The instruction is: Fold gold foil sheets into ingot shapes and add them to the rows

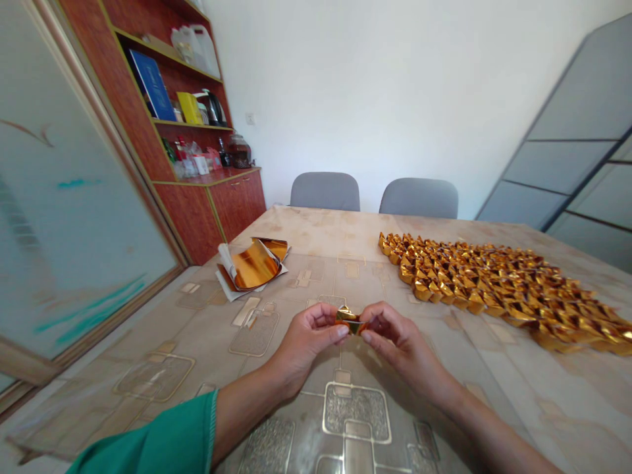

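Between my two hands is a small folded gold foil paper ingot [349,320], held a little above the table. My left hand [316,332] pinches its left end between thumb and fingers. The right end is gripped by my right hand [395,332] in the same way, fingertips closed on it. To the left lies a loose stack of gold foil paper sheets [255,264], curled up, with white paper showing at the edges. On the right, many finished-looking gold foil ingots [474,276] stand packed in rows.
A patterned cover lies over the table [306,388]. Two grey chairs [324,191] stand at its far edge. A red-brown shelf unit [197,204] with a kettle, bottles and a blue folder is at the back left, beside a sliding glass door [74,197].
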A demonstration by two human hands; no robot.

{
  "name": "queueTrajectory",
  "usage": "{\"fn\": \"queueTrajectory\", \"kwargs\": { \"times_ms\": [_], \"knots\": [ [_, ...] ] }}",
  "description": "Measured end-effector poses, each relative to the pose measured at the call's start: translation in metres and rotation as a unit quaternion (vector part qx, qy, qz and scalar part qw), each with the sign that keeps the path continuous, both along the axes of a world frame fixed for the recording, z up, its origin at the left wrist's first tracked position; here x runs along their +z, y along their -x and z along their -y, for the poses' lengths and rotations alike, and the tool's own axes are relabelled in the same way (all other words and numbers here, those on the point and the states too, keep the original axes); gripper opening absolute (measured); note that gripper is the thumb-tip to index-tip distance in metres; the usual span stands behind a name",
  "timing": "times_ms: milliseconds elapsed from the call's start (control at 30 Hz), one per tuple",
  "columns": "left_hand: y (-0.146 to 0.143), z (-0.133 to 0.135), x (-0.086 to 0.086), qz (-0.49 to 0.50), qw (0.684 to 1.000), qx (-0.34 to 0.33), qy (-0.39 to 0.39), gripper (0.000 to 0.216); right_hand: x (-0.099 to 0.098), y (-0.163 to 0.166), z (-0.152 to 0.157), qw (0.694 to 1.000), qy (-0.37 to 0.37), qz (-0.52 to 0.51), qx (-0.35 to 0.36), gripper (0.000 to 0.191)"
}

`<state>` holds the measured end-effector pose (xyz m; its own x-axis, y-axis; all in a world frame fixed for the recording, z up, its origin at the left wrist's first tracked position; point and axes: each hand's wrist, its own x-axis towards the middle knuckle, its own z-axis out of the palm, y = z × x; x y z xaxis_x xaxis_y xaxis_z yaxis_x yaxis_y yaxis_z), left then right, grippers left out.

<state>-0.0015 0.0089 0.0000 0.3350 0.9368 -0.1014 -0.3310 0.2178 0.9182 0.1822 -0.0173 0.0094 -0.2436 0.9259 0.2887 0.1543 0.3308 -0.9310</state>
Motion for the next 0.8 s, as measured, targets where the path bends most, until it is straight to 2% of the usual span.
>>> {"fn": "queueTrajectory", "kwargs": {
  "times_ms": [233, 533, 800],
  "knots": [
    [0.0009, -0.0004, 0.0041, 0.009, 1.0, 0.02, 0.007, 0.025, -0.0017, -0.0028, -0.0016, 1.0, 0.01, 0.003, -0.004, 0.008],
    [0.0014, -0.0015, 0.0036, -0.036, 0.998, 0.048, -0.037, 0.021, 0.0007, -0.0062, -0.0026, 0.999, -0.012, 0.032, -0.013, 0.006],
    [0.0014, 0.0004, 0.0077, -0.03, 0.998, 0.04, -0.033, 0.022, 0.0022, -0.0066, -0.0019, 1.0, -0.013, 0.024, 0.012, 0.004]
  ]
}}
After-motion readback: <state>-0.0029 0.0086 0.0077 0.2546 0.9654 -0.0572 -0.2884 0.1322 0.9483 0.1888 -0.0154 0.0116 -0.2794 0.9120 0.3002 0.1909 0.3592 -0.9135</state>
